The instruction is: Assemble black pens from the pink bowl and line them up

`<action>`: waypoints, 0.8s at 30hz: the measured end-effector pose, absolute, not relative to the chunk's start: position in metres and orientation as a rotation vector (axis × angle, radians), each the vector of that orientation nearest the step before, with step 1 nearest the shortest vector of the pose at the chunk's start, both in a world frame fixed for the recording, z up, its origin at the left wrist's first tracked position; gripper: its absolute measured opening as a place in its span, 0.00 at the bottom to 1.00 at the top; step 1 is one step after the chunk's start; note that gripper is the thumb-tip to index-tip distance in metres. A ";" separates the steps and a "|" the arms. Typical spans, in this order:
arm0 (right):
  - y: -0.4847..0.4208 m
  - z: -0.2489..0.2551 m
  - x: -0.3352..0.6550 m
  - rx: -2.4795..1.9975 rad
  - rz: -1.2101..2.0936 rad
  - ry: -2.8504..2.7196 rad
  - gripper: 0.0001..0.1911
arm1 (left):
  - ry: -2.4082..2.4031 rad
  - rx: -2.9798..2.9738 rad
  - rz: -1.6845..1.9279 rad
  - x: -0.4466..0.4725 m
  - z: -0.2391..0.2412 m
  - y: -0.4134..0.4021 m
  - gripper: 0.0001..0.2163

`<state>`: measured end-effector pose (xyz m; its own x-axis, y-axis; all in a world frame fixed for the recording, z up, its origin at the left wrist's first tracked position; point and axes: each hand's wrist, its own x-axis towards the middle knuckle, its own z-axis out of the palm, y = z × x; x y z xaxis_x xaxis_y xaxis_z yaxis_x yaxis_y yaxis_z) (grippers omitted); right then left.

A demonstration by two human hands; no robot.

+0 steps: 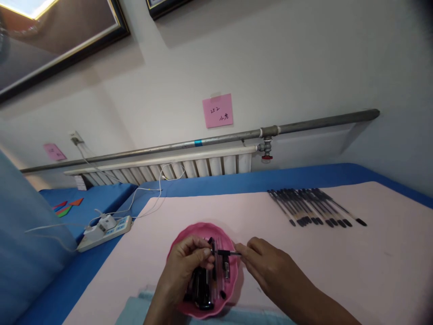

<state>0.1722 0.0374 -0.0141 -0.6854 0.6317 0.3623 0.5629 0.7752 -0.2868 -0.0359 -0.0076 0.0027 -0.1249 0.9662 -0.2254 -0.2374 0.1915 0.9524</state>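
Over a pink scalloped bowl [176, 238], my left hand [184, 262] pinches the left end of a thin black pen-like piece [224, 253]. The fingers of my right hand [265, 264] close on its narrow right end, so the piece lies level between both hands. Inside the bowl are clear tubes [219, 275] and shiny black parts [203, 289], partly hidden by my left hand. To the right, several slender pen-like sticks [304, 207] with dark ends lie side by side on the pale pink sheet.
The pale pink sheet [338, 262] covers a blue table [304, 175]. A light blue cloth [133, 311] lies under the near edge of the bowl. On the left stand a power strip [117, 229] with white cables and a blue curtain [27, 253]. A radiator [203, 167] and pipe run behind.
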 end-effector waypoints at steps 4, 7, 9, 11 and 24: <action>0.034 -0.015 0.171 -0.930 0.245 -2.546 0.10 | 1.323 0.885 1.218 -0.032 0.005 -0.007 0.10; 0.033 -0.015 0.169 -0.951 0.463 -2.520 0.11 | 1.332 0.889 1.204 -0.033 0.006 -0.006 0.10; 0.033 -0.013 0.168 -0.911 0.755 -2.453 0.11 | 1.302 0.883 1.192 -0.035 0.006 -0.007 0.11; 0.032 -0.009 0.167 -0.862 1.009 -2.386 0.11 | 1.290 0.904 1.164 -0.037 0.005 -0.007 0.11; 0.024 -0.013 0.171 -0.837 0.406 -2.633 0.10 | 1.285 0.924 1.063 -0.040 0.006 -0.009 0.11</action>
